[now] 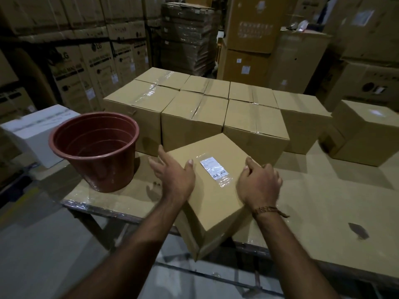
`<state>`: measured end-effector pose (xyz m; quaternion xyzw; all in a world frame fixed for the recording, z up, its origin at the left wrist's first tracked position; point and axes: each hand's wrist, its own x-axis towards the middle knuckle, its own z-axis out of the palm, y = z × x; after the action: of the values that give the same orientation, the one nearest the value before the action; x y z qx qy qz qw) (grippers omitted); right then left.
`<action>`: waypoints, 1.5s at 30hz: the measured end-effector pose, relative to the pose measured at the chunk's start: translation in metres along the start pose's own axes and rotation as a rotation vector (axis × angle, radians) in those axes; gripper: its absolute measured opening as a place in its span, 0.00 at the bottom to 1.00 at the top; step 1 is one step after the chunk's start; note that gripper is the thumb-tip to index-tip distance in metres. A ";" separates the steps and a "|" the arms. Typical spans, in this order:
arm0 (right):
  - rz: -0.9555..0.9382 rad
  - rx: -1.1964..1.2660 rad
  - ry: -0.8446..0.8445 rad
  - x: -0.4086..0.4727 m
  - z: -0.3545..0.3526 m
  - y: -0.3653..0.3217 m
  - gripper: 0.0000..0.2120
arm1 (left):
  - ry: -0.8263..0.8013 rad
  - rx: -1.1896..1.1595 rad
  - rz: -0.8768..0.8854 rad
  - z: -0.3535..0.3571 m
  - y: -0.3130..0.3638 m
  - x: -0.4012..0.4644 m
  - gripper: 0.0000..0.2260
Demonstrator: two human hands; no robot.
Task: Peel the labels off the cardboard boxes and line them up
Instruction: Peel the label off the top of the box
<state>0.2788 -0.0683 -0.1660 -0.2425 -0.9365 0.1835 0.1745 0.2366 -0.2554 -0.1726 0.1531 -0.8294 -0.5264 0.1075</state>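
**One labelled box in hand; rows behind look stripped**

Progress. Seven boxes stand lined up in two rows at 12 o'clock on the table, sides touching. Their taped tops show no label from where I stand, so I judge these done; their far faces are hidden, so not certain. One more box sits apart at 2 o'clock with a pale patch on top, possibly a label; too blurred to tell. A red bucket stands at 10 o'clock, near the front left corner; nothing visible inside.

Current item. The near box sits skewed, one corner overhanging the table's front edge toward the person. Its white label lies flat on the top face under glossy clear tape, no corner lifted. Peeling not yet begun on this one.

Hands. Left hand: fingers straight and spread, lying along the box's left top edge, thumb on the top face at 9 o'clock of the label. Right hand: fingers curled over the box's right top edge, gripping it, at 3 o'clock of the label. The label lies between the two hands, touched by neither.

Left to do, as I judge it: peel this label, set this box in line, check the 2 o'clock box.
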 end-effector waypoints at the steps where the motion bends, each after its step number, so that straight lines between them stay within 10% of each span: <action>1: 0.034 -0.005 0.015 -0.002 0.001 -0.003 0.21 | -0.030 -0.029 -0.002 0.001 0.003 -0.001 0.41; 15: 0.024 -0.419 -0.115 -0.006 -0.029 -0.035 0.15 | -0.398 0.404 0.385 -0.017 0.003 0.074 0.25; 22: -0.201 0.142 -0.229 0.033 -0.019 -0.041 0.23 | -0.411 0.365 0.418 -0.023 0.004 0.074 0.21; 45: -0.320 0.127 -0.050 0.051 0.031 -0.046 0.13 | -0.411 0.256 0.358 -0.021 -0.009 0.071 0.21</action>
<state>0.2062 -0.0877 -0.1608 -0.0741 -0.9538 0.2181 0.1931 0.1788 -0.3025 -0.1704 -0.0930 -0.9071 -0.4104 0.0082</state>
